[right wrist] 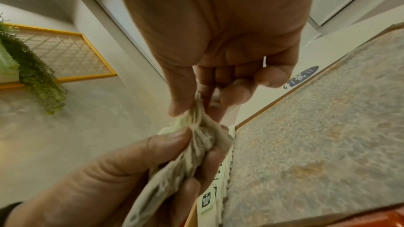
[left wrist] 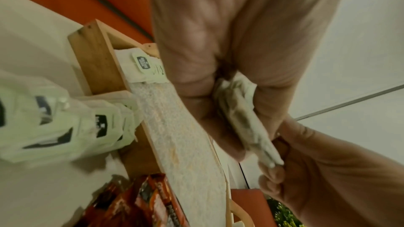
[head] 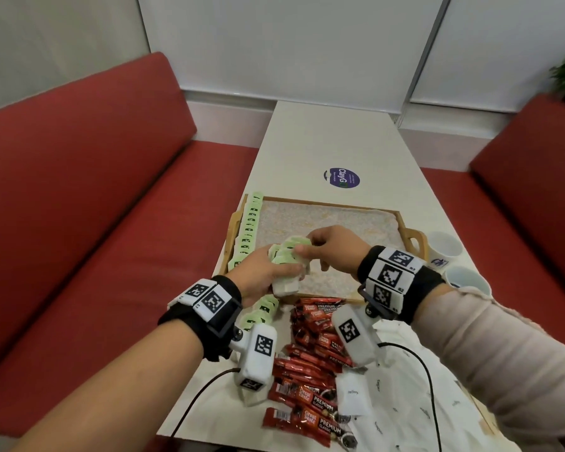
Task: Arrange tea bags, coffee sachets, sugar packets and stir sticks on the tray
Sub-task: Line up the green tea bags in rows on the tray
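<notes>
- Left hand (head: 258,272) grips a bunch of tea bags (head: 286,261) above the tray (head: 408,234).
- Right hand (head: 335,247) pinches the bunch's top bag just beside the left thumb.

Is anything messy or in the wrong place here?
Yes. The red coffee sachets lie jumbled on the table, not on the tray. Some loose tea bags sit outside it too. Only a neat row of tea bags lines its left edge.

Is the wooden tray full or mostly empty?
Mostly empty: the wooden tray holds only a row of tea bags along its left edge.
</notes>
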### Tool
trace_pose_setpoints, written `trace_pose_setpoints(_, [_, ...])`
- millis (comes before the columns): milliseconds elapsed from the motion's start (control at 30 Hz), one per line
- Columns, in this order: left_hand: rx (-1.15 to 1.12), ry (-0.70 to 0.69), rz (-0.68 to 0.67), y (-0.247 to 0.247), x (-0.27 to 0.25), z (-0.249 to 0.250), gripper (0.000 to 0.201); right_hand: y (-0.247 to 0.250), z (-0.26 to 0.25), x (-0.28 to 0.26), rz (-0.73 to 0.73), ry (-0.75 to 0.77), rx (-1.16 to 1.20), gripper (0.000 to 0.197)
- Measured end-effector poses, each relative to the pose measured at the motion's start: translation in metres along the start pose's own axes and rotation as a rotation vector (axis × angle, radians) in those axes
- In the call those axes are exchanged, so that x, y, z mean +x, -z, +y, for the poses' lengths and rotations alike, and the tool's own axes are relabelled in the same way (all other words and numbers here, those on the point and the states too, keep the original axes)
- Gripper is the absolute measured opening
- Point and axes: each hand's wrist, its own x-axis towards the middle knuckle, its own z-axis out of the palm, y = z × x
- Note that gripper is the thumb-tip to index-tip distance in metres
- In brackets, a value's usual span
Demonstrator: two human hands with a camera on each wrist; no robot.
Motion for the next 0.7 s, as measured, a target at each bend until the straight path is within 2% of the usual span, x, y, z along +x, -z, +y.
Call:
trace_pose_setpoints(133, [-0.049, 0.005, 0.066, 0.012, 0.006, 0.007, 0.026, 0.001, -0.001, 0.011, 0.023, 0.026, 0.111, 0.02])
trace_pose_setpoints(233, [-0.045, 0.019, 0.09, 0.027, 0.015, 0.01, 0.031, 0.0, -0.004, 0.025, 0.047, 0.019, 0.162, 0.021])
trace_pose_setpoints(333, [-0.031, 0.017, 0.089, 0.043, 0.029, 0.016, 0.023, -0.003, -0.008, 0.046, 0.041, 0.018, 0.188, 0.021])
trace_pose_setpoints(467, [-0.081, 0.0, 0.106, 0.069, 0.054, 0.024, 0.024, -0.007, -0.013, 0.081, 0.047, 0.041, 0.215, 0.007])
trace_pose_setpoints(533, [-0.095, 0.017, 0.099, 0.082, 0.065, 0.028, 0.026, -0.01, -0.014, 0.097, 0.063, 0.009, 0.23, 0.005])
trace_pose_setpoints(700, [-0.048, 0.12, 0.086, 0.112, 0.099, 0.049, 0.02, -0.016, -0.017, 0.142, 0.042, -0.182, 0.325, 0.018])
